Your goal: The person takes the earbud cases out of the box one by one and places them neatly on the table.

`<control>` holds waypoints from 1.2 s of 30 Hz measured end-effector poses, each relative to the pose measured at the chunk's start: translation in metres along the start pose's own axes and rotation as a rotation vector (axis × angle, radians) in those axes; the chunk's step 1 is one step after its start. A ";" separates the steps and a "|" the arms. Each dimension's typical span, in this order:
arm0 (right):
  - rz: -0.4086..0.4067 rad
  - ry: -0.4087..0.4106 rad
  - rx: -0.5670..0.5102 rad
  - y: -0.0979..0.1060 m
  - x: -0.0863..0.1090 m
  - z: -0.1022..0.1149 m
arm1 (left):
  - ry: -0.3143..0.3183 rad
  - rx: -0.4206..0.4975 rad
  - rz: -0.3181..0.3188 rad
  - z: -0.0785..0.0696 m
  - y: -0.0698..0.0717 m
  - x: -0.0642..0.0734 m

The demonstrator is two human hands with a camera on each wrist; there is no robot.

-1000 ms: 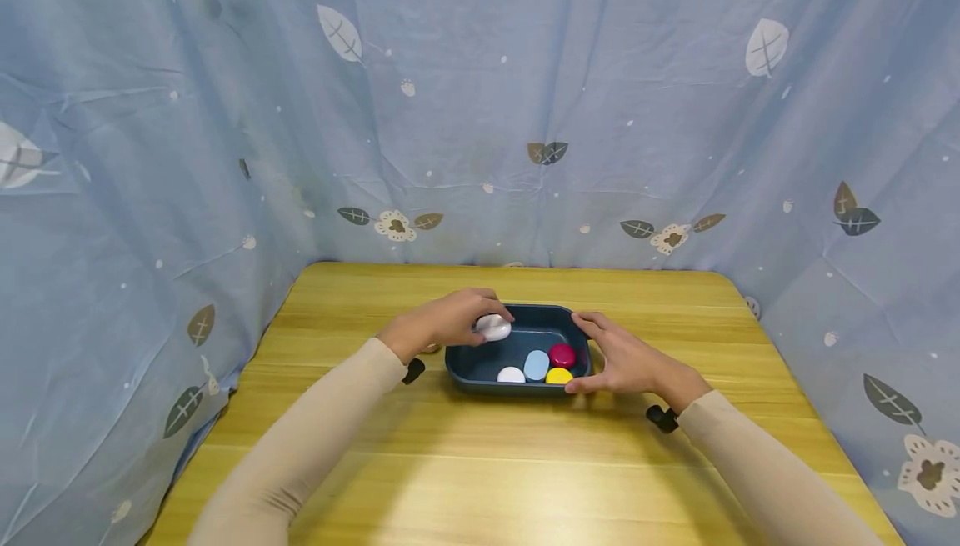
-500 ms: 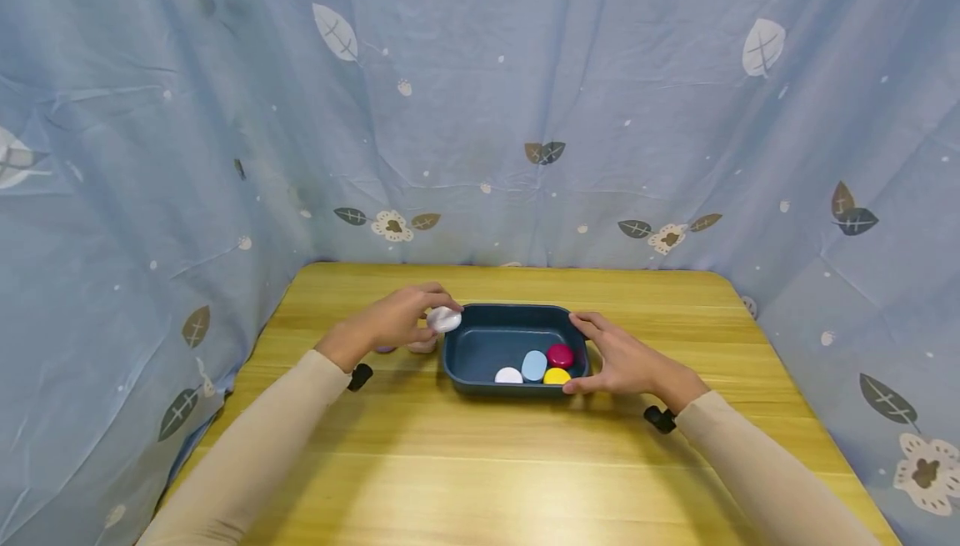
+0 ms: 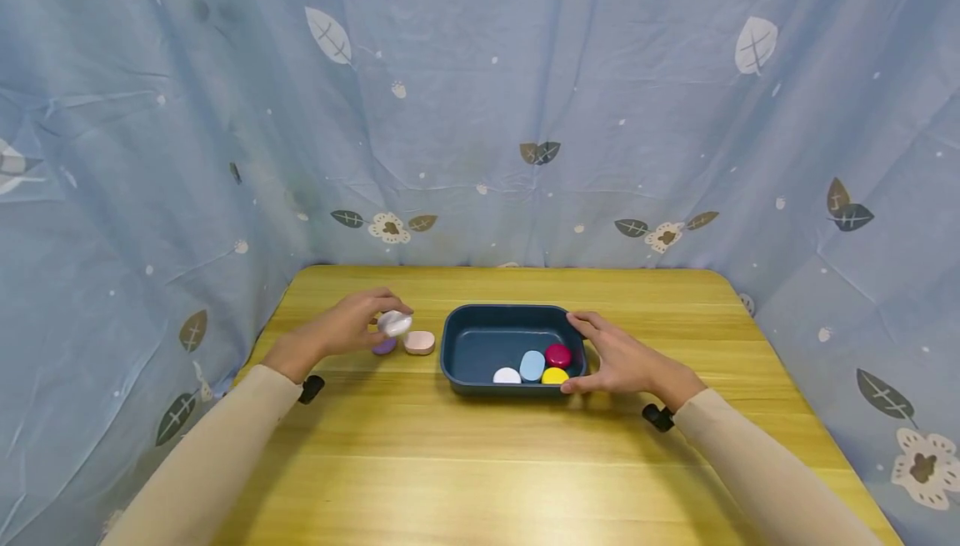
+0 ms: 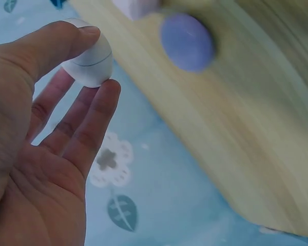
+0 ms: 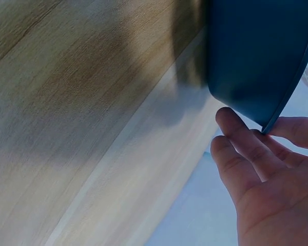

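Observation:
My left hand [image 3: 352, 323] pinches a small white rounded case [image 4: 90, 56] between thumb and fingertips; a thin seam runs around it in the left wrist view. It is held above the table's left part, close over a purple oval piece [image 3: 385, 346] and beside a pale pink rounded piece [image 3: 419, 343]. My right hand [image 3: 618, 358] grips the right end of a dark blue rectangular box [image 3: 480, 388], thumb at the near corner and fingers at the far one. Inside the box lie a white [image 3: 507, 376], a light blue [image 3: 532, 366], a crimson [image 3: 558, 355] and a yellow piece [image 3: 555, 376].
The box stands on a wood-grain table [image 3: 480, 463]. A blue curtain [image 3: 450, 112] with leaves and flowers surrounds the table at the back and sides. Black camera mounts [image 3: 311, 388] sit at both wrists.
My left hand has lifted the white case out of the box and carried it left over the table, uncovering the pink and purple pieces. My right hand stays on the box.

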State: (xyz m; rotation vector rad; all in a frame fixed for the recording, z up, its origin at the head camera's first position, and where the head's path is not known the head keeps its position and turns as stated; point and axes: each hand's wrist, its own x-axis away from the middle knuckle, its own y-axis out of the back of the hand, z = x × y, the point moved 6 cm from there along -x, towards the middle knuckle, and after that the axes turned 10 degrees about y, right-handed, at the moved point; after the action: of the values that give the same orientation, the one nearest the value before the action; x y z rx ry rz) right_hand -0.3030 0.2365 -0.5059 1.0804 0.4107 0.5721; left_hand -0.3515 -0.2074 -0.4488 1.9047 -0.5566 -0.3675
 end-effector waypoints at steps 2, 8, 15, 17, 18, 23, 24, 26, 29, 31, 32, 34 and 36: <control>0.004 0.000 -0.001 0.000 0.000 0.000 | 0.021 0.001 0.000 0.010 0.000 0.005; 0.010 0.002 -0.009 0.000 0.000 -0.001 | 0.072 0.048 0.004 0.037 -0.002 0.019; 0.016 -0.002 0.001 -0.003 0.000 -0.002 | 0.082 0.072 -0.017 0.057 -0.004 0.031; 0.016 -0.003 0.002 -0.003 0.000 -0.003 | 0.091 0.074 -0.016 0.060 -0.004 0.034; 0.016 -0.002 0.001 -0.003 0.000 -0.002 | 0.100 0.075 -0.013 0.062 -0.005 0.035; 0.014 0.006 0.000 -0.002 -0.001 -0.002 | 0.139 0.044 0.008 0.073 -0.008 0.037; 0.014 0.008 0.002 -0.003 -0.001 -0.002 | 0.150 0.035 0.013 0.076 -0.010 0.037; 0.015 0.010 0.002 -0.003 -0.001 -0.001 | 0.163 0.019 0.020 0.079 -0.012 0.038; 0.017 0.007 -0.002 -0.003 -0.001 -0.001 | 0.158 0.003 0.020 0.084 -0.014 0.038; 0.018 0.003 -0.007 -0.002 0.000 -0.001 | 0.157 0.004 0.017 0.086 -0.015 0.038; 0.017 0.001 -0.008 -0.001 0.000 -0.001 | 0.155 0.006 0.013 0.087 -0.015 0.038; 0.015 0.000 -0.006 0.000 0.000 -0.001 | 0.152 0.013 0.005 0.088 -0.014 0.038; 0.015 0.000 -0.003 0.000 -0.001 0.000 | 0.153 0.018 -0.003 0.090 -0.013 0.039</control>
State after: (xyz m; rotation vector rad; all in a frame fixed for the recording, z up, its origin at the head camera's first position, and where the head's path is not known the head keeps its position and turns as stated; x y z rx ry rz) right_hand -0.3037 0.2363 -0.5057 1.0817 0.4024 0.5856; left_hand -0.3604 -0.2941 -0.4952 1.9316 -0.4566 -0.2163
